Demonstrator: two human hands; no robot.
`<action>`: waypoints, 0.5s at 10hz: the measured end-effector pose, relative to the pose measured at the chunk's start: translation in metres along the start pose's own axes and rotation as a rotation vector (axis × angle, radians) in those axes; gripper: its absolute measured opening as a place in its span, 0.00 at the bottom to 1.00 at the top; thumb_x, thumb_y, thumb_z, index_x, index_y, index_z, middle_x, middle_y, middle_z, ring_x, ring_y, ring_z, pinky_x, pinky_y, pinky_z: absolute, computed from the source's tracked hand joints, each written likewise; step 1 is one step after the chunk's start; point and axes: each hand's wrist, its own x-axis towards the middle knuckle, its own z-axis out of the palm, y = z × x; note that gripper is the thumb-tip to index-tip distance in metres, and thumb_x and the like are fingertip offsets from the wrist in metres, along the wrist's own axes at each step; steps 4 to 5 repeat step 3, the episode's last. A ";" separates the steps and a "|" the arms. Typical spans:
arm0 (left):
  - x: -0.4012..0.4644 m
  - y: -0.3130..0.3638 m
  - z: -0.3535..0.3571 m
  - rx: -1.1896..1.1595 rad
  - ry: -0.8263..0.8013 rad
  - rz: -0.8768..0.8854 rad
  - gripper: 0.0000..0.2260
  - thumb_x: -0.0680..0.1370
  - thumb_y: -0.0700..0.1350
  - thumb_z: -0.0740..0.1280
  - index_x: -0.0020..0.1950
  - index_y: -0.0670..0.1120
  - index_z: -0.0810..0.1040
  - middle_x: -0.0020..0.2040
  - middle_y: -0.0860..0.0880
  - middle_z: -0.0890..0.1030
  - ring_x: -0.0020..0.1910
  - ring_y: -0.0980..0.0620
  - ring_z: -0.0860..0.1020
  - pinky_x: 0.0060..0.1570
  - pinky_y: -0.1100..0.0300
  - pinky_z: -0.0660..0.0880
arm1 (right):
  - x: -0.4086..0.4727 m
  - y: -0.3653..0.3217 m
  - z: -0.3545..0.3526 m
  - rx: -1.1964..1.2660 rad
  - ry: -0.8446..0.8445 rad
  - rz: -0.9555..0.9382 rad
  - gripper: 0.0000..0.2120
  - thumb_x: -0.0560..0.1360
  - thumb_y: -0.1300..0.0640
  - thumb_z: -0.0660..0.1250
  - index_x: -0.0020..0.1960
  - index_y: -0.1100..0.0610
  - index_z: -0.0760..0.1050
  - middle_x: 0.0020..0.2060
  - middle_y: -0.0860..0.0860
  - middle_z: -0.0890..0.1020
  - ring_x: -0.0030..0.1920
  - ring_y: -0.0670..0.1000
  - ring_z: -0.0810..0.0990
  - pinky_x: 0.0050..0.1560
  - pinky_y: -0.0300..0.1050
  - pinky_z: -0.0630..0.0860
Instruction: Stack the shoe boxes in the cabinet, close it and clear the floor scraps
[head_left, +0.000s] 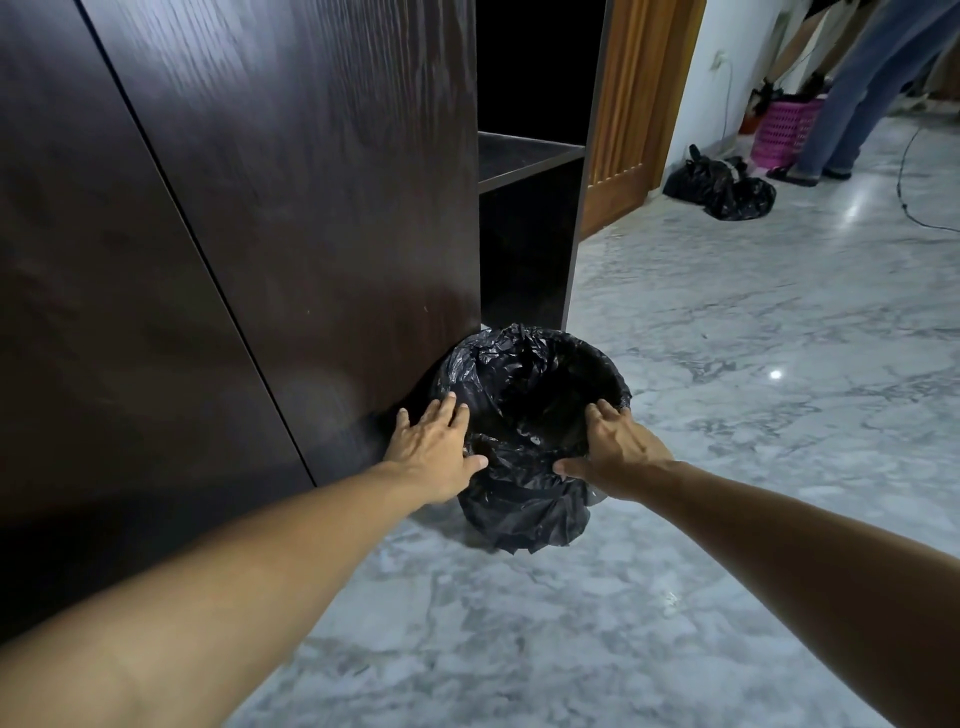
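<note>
Two bare forearms reaching forward and down from the bottom edge over a grey-veined marble floor. Left hand spread flat against the left side of a small waste bin, fingers straight and splayed, thumb laid along the near rim, gripping nothing. Right hand on the bin's right rim, fingers extended over the edge, thumb stretched toward the near rim; cannot tell whether pinching the plastic or only resting on it. Bin round and low, lined with a crinkled glossy black bag folded down over the rim and bunched around the outside, interior dark, contents not readable. Bin standing on the floor, touching or just beside the lower corner of the cabinet door.

Behind and left, a tall dark-brown wood-grain cabinet, its door swung partly open beside a closed panel. Right of the door edge, open compartment showing one dark shelf, nothing discernible on it; no shoe boxes in sight. Beyond the cabinet, a lighter brown wooden door.

Farther off by the white wall, two tied black rubbish bags on the floor, a pink lattice basket, and a person's legs in blue jeans with dark sandals. A thin black cable trailing across the floor at far right.
</note>
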 end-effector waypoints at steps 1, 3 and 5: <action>-0.007 -0.001 -0.016 -0.024 -0.025 0.009 0.35 0.80 0.62 0.57 0.80 0.46 0.49 0.80 0.45 0.46 0.79 0.46 0.48 0.75 0.40 0.48 | -0.003 0.002 -0.019 -0.026 0.021 -0.039 0.42 0.68 0.34 0.69 0.71 0.58 0.61 0.69 0.56 0.69 0.66 0.59 0.71 0.59 0.54 0.74; -0.038 -0.006 -0.060 -0.066 -0.163 0.083 0.36 0.77 0.66 0.59 0.79 0.49 0.54 0.80 0.48 0.52 0.78 0.47 0.54 0.75 0.45 0.55 | -0.023 0.022 -0.069 -0.158 -0.054 -0.148 0.33 0.70 0.33 0.66 0.66 0.53 0.68 0.53 0.54 0.81 0.50 0.55 0.79 0.45 0.47 0.75; -0.038 -0.006 -0.060 -0.066 -0.163 0.083 0.36 0.77 0.66 0.59 0.79 0.49 0.54 0.80 0.48 0.52 0.78 0.47 0.54 0.75 0.45 0.55 | -0.023 0.022 -0.069 -0.158 -0.054 -0.148 0.33 0.70 0.33 0.66 0.66 0.53 0.68 0.53 0.54 0.81 0.50 0.55 0.79 0.45 0.47 0.75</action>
